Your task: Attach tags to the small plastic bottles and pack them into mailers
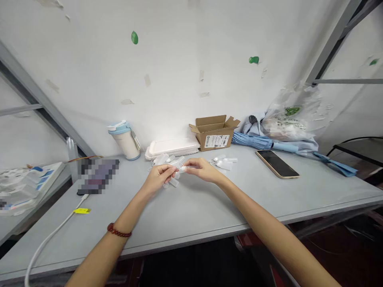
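Observation:
My left hand (158,178) is pinched, thumb against forefinger, over the middle of the grey table (203,207). What lies between those fingertips is too small to make out. Close beside it, my right hand (203,170) grips a small white piece (182,169), its fingertips almost meeting the left ones. Small clear plastic tubes (174,182) lie under and behind the left hand, partly covered by it. Just beyond the right hand is another group of clear tubes with white ends (225,162).
Behind my hands are a stack of white flat trays (173,146) and an open cardboard box (217,137). A cream tumbler (127,143) stands left. To the right lie a phone (277,164), a folded blue umbrella (254,140) and a plastic bag (293,119). A white cable (56,229) runs left.

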A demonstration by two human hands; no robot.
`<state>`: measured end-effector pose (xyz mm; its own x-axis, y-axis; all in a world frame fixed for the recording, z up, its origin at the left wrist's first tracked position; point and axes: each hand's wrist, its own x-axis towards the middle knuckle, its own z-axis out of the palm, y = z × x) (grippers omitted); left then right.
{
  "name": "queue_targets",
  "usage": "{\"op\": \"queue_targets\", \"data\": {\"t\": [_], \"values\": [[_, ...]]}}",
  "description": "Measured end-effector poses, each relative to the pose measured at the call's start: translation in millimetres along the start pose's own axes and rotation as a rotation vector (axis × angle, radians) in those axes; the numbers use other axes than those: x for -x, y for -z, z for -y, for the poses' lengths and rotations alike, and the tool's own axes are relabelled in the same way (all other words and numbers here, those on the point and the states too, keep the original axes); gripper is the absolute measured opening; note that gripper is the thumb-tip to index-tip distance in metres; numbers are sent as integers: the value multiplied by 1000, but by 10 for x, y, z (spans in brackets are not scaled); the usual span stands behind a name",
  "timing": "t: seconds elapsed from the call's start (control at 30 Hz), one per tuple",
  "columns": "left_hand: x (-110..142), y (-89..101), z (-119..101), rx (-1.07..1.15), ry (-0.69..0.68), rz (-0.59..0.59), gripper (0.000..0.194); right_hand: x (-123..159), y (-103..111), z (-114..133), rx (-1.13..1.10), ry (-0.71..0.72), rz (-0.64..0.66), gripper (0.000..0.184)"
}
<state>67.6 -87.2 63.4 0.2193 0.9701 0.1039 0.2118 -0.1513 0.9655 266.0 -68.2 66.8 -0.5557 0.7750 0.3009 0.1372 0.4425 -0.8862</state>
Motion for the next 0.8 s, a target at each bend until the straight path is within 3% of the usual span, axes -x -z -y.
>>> {"op": "queue_targets", "data": {"t": [0.37, 0.63, 0.8], "values": [[11, -48, 33, -120, -51, -16, 33, 2, -113, -67, 125, 27, -43, 19], [-1, -44, 112, -157, -107, -72, 31, 3, -195, -92, 58, -30, -56, 25], [-6, -60, 57, -90, -71, -77, 33, -9, -195, -47, 16, -73, -103, 24]]}}
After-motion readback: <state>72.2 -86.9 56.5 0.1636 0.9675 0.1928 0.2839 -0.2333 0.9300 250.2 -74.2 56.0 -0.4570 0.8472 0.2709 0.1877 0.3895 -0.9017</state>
